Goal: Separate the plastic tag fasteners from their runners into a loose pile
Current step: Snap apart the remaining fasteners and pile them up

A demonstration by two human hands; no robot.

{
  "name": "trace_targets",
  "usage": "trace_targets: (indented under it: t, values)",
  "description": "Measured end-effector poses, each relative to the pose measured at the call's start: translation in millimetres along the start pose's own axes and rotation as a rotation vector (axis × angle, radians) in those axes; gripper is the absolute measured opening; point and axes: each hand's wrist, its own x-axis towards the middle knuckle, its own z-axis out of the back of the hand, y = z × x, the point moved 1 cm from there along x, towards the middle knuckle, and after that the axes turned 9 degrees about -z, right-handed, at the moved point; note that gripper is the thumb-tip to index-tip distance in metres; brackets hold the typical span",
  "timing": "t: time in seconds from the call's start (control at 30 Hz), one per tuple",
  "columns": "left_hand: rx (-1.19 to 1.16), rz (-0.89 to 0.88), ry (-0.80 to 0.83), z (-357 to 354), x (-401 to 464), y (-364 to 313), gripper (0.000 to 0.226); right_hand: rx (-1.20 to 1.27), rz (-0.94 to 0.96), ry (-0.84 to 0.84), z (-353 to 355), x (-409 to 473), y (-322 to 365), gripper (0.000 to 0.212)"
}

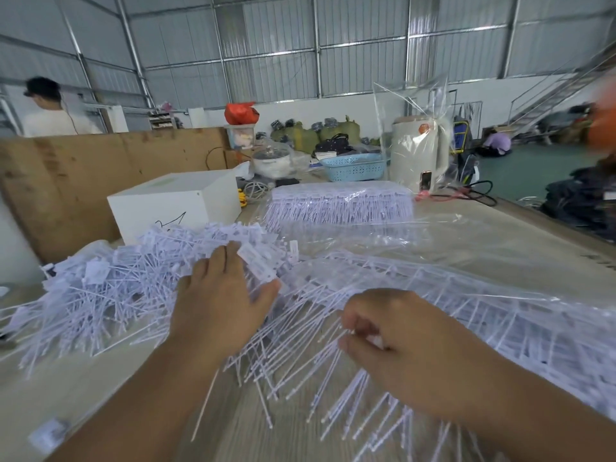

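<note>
A loose pile of white plastic tag fasteners [110,288] spreads over the left of the table. My left hand [220,295] reaches over its right edge, and a small white tag [258,265] lies between its fingertips and thumb. A sheet of fasteners still on their runners [450,311] lies on clear plastic wrap at centre and right. My right hand [400,348] has its fingers curled and pinches the thin stems of this sheet at its near edge. A bundled stack of runner sheets [340,203] sits farther back.
A white box [176,205] stands behind the pile, with a brown board wall [66,181] on the left. A blue basket [355,166], a pot and a cream kettle [418,158] in clear wrap stand at the back. Cables trail at the back right. People work in the distance.
</note>
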Motion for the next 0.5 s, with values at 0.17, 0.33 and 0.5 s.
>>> trace_targets:
  t: [0.17, 0.33, 0.5]
  values:
    - [0.073, -0.006, 0.090, -2, -1, -1, 0.113, -0.146, -0.055, 0.001, 3, 6, -12, 0.022]
    - [0.034, -0.151, 0.015, -7, -6, -8, 0.114, -0.287, -0.088, -0.035, -3, 11, -19, 0.032]
    - [0.106, -0.143, 0.066, -15, 0, -7, 0.087, -0.362, -0.153, 0.011, -11, 14, -25, 0.039]
